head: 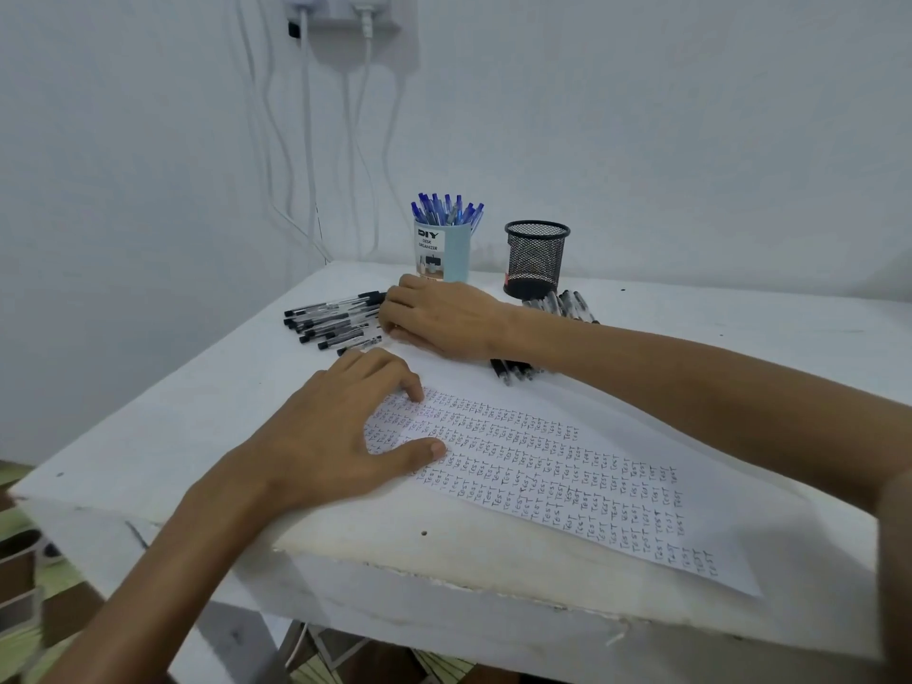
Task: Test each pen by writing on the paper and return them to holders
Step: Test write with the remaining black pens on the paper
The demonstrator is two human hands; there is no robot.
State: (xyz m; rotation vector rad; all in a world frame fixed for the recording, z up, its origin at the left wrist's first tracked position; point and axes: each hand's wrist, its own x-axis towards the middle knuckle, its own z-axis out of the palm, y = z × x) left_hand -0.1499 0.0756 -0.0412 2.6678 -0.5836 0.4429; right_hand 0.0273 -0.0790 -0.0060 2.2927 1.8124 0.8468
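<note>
left hand (345, 431) lies flat on the paper (592, 491), fingers spread and straight, thumb and forefinger pressing the sheet's ten o'clock end. right hand (439, 318) reaches across to the pile of black pens (328, 320) at eleven o'clock of the sheet; its fingers curl down onto the pile's three o'clock side, but whether they grip a pen i cannot tell. the paper lies slantwise on the white table (148, 436), covered with rows of the word "test". at twelve o'clock stands the blue holder (451, 254), packed with blue pens (446, 212), and at its three o'clock the black mesh holder (535, 259). more black pens (562, 303) lie under the right forearm, by the mesh holder's foot.
</note>
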